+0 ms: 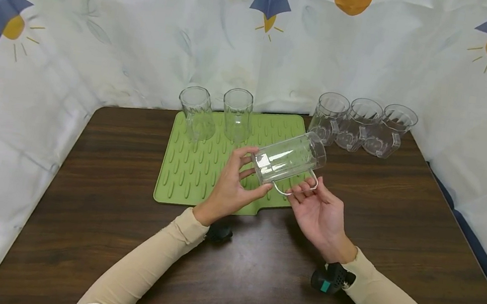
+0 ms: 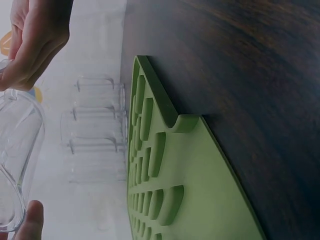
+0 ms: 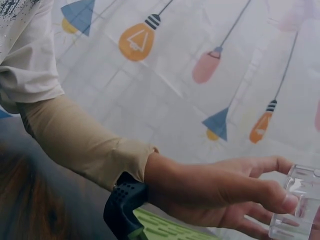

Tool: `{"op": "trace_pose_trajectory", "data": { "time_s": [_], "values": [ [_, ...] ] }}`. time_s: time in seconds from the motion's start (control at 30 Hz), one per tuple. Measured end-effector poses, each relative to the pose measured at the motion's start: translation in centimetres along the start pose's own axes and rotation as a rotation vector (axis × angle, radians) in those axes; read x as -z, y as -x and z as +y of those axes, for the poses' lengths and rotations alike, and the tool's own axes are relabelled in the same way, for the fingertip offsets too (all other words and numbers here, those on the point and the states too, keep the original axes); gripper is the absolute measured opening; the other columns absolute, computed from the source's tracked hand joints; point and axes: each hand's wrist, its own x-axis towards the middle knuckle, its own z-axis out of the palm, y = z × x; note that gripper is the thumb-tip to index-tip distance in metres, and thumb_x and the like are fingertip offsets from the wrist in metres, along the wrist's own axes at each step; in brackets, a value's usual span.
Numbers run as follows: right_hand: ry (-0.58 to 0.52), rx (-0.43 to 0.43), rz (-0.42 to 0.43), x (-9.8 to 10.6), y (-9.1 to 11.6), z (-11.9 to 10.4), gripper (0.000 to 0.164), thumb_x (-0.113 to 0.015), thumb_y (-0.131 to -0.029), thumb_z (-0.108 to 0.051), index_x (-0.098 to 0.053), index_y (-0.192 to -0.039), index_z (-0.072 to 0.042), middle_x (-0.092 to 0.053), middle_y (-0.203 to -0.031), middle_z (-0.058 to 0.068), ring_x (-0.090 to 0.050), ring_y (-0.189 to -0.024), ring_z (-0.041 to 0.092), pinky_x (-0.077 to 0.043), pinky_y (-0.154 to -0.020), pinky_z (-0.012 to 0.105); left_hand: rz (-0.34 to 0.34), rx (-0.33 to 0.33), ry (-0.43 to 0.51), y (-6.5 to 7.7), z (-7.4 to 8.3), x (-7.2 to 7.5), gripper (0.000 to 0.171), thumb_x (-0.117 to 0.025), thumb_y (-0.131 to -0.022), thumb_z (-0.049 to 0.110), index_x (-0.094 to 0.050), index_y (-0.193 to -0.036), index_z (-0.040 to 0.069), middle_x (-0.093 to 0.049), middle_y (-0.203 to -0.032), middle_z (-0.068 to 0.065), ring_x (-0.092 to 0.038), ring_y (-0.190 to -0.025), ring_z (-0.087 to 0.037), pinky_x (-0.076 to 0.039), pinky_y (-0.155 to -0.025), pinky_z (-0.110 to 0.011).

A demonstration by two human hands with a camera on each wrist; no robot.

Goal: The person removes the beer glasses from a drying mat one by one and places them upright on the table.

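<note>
Head view: you've got a clear mug (image 1: 289, 158) tipped on its side above the green mat (image 1: 181, 177), left hand (image 1: 231, 178) pinching one end, right hand (image 1: 319, 217) with fingers curled at the handle (image 1: 282, 193), probably so it can't roll. Two upright mugs (image 1: 237, 116) crowd the mat's back, three more (image 1: 358, 125) its right edge; more room toward you. Left wrist: right fingers pinch the handle, well off the mat's notched edge. Right wrist: left thumb and fingers spread around that end.
</note>
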Motion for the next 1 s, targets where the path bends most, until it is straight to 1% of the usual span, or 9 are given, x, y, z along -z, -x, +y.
{"op": "trace_pose_trajectory", "data": {
  "time_s": [0.2, 0.4, 0.53, 0.63, 0.77, 0.87, 1.0],
  "values": [
    [-0.025, 0.008, -0.015, -0.6, 0.2, 0.0, 0.038, -0.027, -0.115, -0.030, -0.050, -0.094, -0.007, -0.057, -0.088, 0.005, -0.063, -0.093, 0.022, -0.053, -0.100, 0.034, -0.004, 0.003, 0.001, -0.1, 0.1, 0.1, 0.082, -0.084, -0.084, 0.006, -0.035, -0.149, 0.010, -0.040, -0.152, -0.017, -0.057, -0.137, -0.032, -0.058, -0.107, -0.038],
    [-0.027, 0.048, -0.059, -1.2, 0.2, -0.2, 0.041, -0.028, -0.115, -0.028, -0.056, -0.095, -0.005, -0.064, -0.091, 0.007, -0.065, -0.093, 0.023, -0.054, -0.100, 0.035, -0.021, -0.001, -0.001, -0.2, 0.4, 0.2, 0.084, -0.083, -0.086, 0.008, -0.032, -0.152, 0.010, -0.039, -0.154, -0.017, -0.057, -0.139, -0.034, -0.056, -0.109, -0.035],
    [-0.026, 0.053, -0.067, -1.6, 0.2, -0.3, 0.040, -0.030, -0.115, -0.027, -0.057, -0.095, -0.004, -0.064, -0.091, 0.007, -0.065, -0.093, 0.024, -0.055, -0.100, 0.036, -0.027, 0.000, -0.008, -0.1, 0.5, 0.4, 0.091, -0.084, -0.086, 0.008, -0.028, -0.158, 0.010, -0.039, -0.157, -0.017, -0.056, -0.141, -0.035, -0.055, -0.111, -0.035],
    [-0.031, 0.059, -0.072, -1.8, 0.2, -0.4, 0.041, -0.029, -0.115, -0.027, -0.057, -0.095, -0.004, -0.065, -0.091, 0.008, -0.065, -0.092, 0.024, -0.055, -0.100, 0.036, -0.032, 0.006, -0.006, 0.0, 0.5, 0.6, 0.094, -0.084, -0.086, 0.008, -0.026, -0.161, 0.011, -0.037, -0.161, -0.016, -0.055, -0.143, -0.035, -0.053, -0.113, -0.040],
    [-0.044, 0.071, -0.092, -2.0, 0.2, -0.5, 0.043, -0.027, -0.115, -0.026, -0.058, -0.095, -0.003, -0.066, -0.091, 0.009, -0.066, -0.092, 0.025, -0.055, -0.101, 0.036, -0.046, 0.021, -0.032, 0.1, 0.5, 1.1, 0.095, -0.083, -0.088, 0.011, -0.025, -0.163, 0.012, -0.035, -0.165, -0.016, -0.051, -0.147, -0.033, -0.051, -0.116, -0.042],
    [-0.059, 0.079, -0.108, -2.0, 0.2, -0.7, 0.044, -0.026, -0.115, -0.027, -0.058, -0.096, -0.002, -0.066, -0.091, 0.010, -0.067, -0.092, 0.026, -0.055, -0.101, 0.037, -0.059, 0.029, -0.078, 0.2, 0.5, 1.6, 0.093, -0.082, -0.090, 0.015, -0.025, -0.164, 0.012, -0.038, -0.165, -0.017, -0.048, -0.150, -0.031, -0.050, -0.117, -0.039],
    [-0.075, 0.089, -0.128, -2.1, 0.2, -1.0, 0.047, -0.024, -0.115, -0.027, -0.059, -0.096, -0.001, -0.066, -0.092, 0.012, -0.066, -0.093, 0.027, -0.055, -0.101, 0.038, -0.066, 0.042, -0.148, 0.4, 0.3, 2.4, 0.088, -0.078, -0.094, 0.018, -0.025, -0.164, 0.009, -0.040, -0.164, -0.016, -0.046, -0.151, -0.031, -0.050, -0.116, -0.044]
  ]
}}
